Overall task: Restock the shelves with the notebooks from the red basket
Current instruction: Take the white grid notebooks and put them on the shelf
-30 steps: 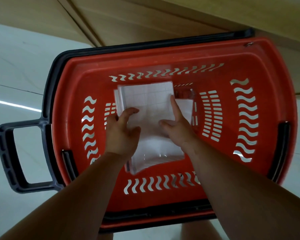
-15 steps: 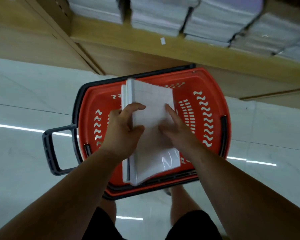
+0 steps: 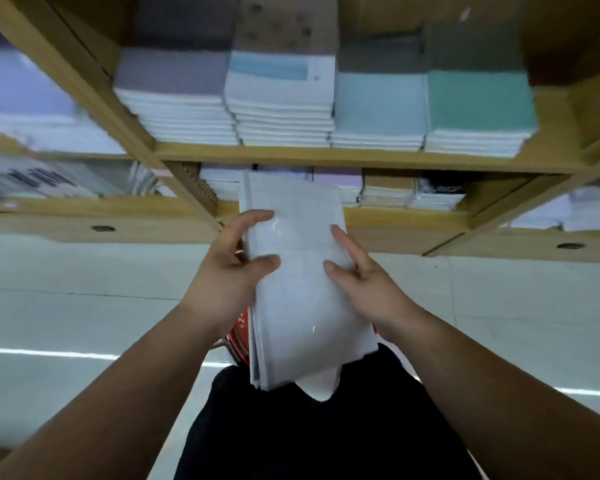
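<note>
Two hands on one stack of white notebooks (image 3: 298, 296) — the left hand (image 3: 227, 271) curls round its left edge with the thumb on the cover, while the right hand (image 3: 364, 282) pinches the right edge, forefinger laid along it. The stack's held in the air in front of the wooden shelves (image 3: 326, 155), which are loaded with notebook piles (image 3: 281, 109). A sliver of the red basket (image 3: 240, 332) peeks out underneath.

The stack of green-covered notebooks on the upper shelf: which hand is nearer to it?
Right. The right hand holds the right edge of the white plastic-wrapped notebooks, below and left of the green-covered stack; the left hand holds their left edge, farther from it.
</note>
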Tool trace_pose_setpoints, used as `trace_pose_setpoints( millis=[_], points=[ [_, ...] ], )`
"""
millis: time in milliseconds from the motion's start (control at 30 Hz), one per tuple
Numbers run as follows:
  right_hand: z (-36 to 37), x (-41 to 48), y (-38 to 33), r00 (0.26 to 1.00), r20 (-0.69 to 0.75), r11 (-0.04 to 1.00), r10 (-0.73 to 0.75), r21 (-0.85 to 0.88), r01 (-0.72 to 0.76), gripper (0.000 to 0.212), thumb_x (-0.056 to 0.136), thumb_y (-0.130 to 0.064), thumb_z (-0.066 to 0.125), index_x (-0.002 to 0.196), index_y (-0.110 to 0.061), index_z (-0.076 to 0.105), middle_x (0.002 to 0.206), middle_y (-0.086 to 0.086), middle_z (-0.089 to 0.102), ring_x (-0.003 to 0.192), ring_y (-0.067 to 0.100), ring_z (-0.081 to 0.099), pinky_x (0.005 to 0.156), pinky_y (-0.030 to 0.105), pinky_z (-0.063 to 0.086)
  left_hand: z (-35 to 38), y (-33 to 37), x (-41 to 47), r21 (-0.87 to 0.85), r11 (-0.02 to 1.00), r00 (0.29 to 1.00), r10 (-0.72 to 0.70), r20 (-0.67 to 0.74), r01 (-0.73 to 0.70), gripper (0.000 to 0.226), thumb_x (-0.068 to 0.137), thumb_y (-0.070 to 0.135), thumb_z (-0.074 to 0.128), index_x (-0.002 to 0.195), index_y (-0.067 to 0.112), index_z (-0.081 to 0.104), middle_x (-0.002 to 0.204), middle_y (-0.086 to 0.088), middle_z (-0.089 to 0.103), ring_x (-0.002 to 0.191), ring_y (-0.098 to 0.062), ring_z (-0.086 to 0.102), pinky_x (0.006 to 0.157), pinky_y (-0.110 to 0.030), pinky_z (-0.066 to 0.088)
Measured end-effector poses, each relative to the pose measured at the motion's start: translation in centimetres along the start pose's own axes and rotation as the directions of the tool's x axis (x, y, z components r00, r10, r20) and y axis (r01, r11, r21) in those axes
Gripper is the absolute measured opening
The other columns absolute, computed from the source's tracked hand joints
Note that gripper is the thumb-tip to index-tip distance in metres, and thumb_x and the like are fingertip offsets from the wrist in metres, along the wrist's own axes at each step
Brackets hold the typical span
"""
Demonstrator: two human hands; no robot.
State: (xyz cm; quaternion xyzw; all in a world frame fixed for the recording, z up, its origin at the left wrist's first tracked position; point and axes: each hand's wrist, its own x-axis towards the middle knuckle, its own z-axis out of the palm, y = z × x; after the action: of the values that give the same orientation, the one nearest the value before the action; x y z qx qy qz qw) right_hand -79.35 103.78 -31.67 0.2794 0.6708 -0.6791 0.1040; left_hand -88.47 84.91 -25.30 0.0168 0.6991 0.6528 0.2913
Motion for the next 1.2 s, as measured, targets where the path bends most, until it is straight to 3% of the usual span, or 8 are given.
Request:
trace_pose_setpoints(
  millis=[67,167,267,533,667,800,1000,1200],
  points=[
    [-1.3,-2.5,-2.2,0.998,0.056,0.999,-0.028,0.042,0.026,0.052,0.1,-0.033,0.063,0.137,-0.066,0.046,0.141,-0.029,0.056,0.121,0.009,0.062,0.108,0.042,0.048,1.1,3.2,-2.5,-0.092,0.996,1.0,0.009,-0.01,-0.01,0.052,0.088,-0.014,0.059,0.12,0.026,0.062,0.098,0.004,0.073,0.081,-0.012,0.07,0.057,-0.025,0.055],
    [-3.5,-5.1,-5.2,0.986,0.148,0.985,-0.078,0.163,0.053,0.049,0.102,-0.027,0.058,0.131,-0.066,0.048,0.153,-0.019,0.046,0.135,0.005,0.052,0.115,0.038,0.043,2.9,7.1,-5.0,-0.204,0.978,0.999,0.046,-0.005,-0.046,0.056,0.086,-0.016,0.057,0.129,0.02,0.059,0.113,-0.012,0.07,0.095,-0.026,0.069,0.07,-0.036,0.059],
    [-5.8,-6.8,-8.3,0.976,0.199,0.963,-0.091,0.268,0.035,0.052,0.099,-0.026,0.06,0.133,-0.063,0.047,0.143,-0.026,0.053,0.126,0.002,0.059,0.102,0.027,0.051,4.5,10.3,-6.1,-0.285,0.955,0.997,0.083,0.0,-0.08,0.059,0.085,-0.015,0.056,0.131,0.022,0.06,0.113,-0.012,0.072,0.095,-0.028,0.072,0.069,-0.037,0.06],
    [-9.1,-8.1,-12.0,0.973,0.203,0.928,-0.112,0.371,0.03,0.076,0.076,-0.043,0.075,0.141,-0.066,0.042,0.143,-0.014,0.059,0.12,0.018,0.067,0.094,0.041,0.057,6.5,14.9,-4.9,-0.353,0.935,0.995,0.065,0.076,-0.035,0.06,0.084,-0.008,0.06,0.13,0.03,0.063,0.116,-0.012,0.073,0.097,-0.036,0.071,0.072,-0.047,0.06],
    [-9.8,-7.9,-11.7,0.99,0.081,0.908,-0.117,0.412,0.074,0.072,0.078,-0.029,0.076,0.141,-0.054,0.051,0.138,-0.007,0.064,0.119,0.019,0.067,0.099,0.039,0.055,6.5,15.6,-2.7,-0.302,0.953,0.985,0.022,0.171,0.031,0.06,0.088,-0.007,0.059,0.128,0.037,0.064,0.112,-0.009,0.075,0.098,-0.036,0.073,0.079,-0.052,0.061],
    [-12.2,-6.1,-11.7,0.993,-0.061,0.91,-0.099,0.399,0.115,0.066,0.09,-0.003,0.07,0.14,-0.042,0.056,0.125,0.003,0.072,0.111,0.026,0.071,0.09,0.04,0.059,7.8,15.5,1.5,-0.123,0.991,0.975,-0.034,0.218,0.062,0.056,0.091,-0.008,0.058,0.125,0.035,0.064,0.108,-0.01,0.076,0.088,-0.03,0.075,0.068,-0.042,0.062],
    [-17.2,-0.1,-11.9,0.993,-0.114,0.945,-0.021,0.321,0.057,0.067,0.09,-0.001,0.071,0.136,-0.048,0.057,0.126,-0.004,0.071,0.109,0.025,0.071,0.094,0.054,0.057,12.0,13.1,10.3,0.025,0.988,0.973,-0.154,0.172,0.152,0.054,0.09,-0.008,0.06,0.118,0.038,0.067,0.118,-0.019,0.069,0.096,-0.038,0.072,0.082,-0.052,0.06],
    [-21.6,7.7,-14.1,0.987,-0.159,0.954,0.033,0.3,0.016,0.07,0.089,0.007,0.068,0.14,-0.039,0.057,0.118,0.002,0.075,0.103,0.024,0.073,0.084,0.039,0.061,16.0,12.0,19.5,0.047,0.987,0.986,-0.154,0.064,0.151,0.057,0.087,-0.01,0.059,0.11,0.04,0.07,0.125,-0.011,0.067,0.101,-0.034,0.071,0.087,-0.053,0.059]
  ],
)
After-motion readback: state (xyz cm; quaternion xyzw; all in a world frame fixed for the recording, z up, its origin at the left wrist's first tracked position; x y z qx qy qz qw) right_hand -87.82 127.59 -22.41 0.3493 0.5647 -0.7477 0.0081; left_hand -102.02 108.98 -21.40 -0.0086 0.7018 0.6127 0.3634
